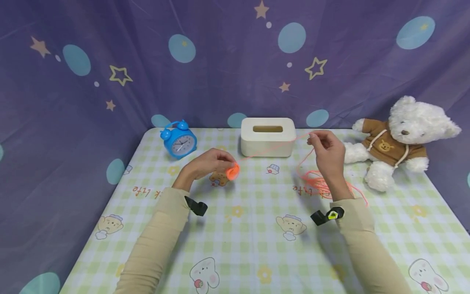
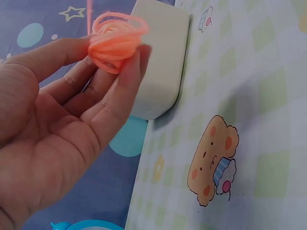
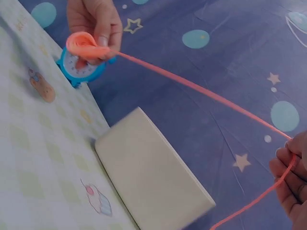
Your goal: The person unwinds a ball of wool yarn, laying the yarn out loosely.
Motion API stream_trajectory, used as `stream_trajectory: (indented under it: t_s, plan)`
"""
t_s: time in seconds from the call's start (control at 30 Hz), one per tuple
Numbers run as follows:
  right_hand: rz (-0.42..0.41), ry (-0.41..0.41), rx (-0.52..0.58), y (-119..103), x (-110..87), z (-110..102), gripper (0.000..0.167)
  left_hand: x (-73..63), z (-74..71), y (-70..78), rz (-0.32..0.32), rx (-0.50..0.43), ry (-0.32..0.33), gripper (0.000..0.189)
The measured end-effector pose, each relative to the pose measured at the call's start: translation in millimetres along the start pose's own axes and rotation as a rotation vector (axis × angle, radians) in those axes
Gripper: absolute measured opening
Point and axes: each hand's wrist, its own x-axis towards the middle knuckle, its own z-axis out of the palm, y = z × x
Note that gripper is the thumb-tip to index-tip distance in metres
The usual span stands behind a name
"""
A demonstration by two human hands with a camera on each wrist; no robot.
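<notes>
L hand (image 1: 211,163) has fingers (image 2: 130,73) pinching the small round orange yarn ball (image 1: 232,172) over the green-white checked bench (image 1: 253,228); R hand (image 1: 328,153) pinches its thin strand (image 3: 192,85); wind snug w/o hard tugs, so the loose orange pile (image 1: 315,182) won't knot.

Your yarn (image 1: 232,171) is neon orange, your sleeves (image 1: 158,232) beige. You've got a green-and-white checked tablecloth (image 1: 253,232) with cartoon prints (image 1: 291,225); purple curtain (image 1: 227,81), blue ovals (image 1: 291,37), peach and yellow stars (image 1: 261,10); blue alarm clock (image 1: 180,143); cream tissue box (image 1: 268,147); white teddy bear (image 1: 420,118) in brown hoodie (image 1: 392,139).
</notes>
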Motion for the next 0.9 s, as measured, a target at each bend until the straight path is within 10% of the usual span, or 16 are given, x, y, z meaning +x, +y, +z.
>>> stream_trajectory:
  t_s: [0.9]
  plan:
    - [0.047,0.163,0.039,28.3,9.4,-58.3,0.016,0.9,1.4,2.8,0.071,-0.04,0.002,0.028]
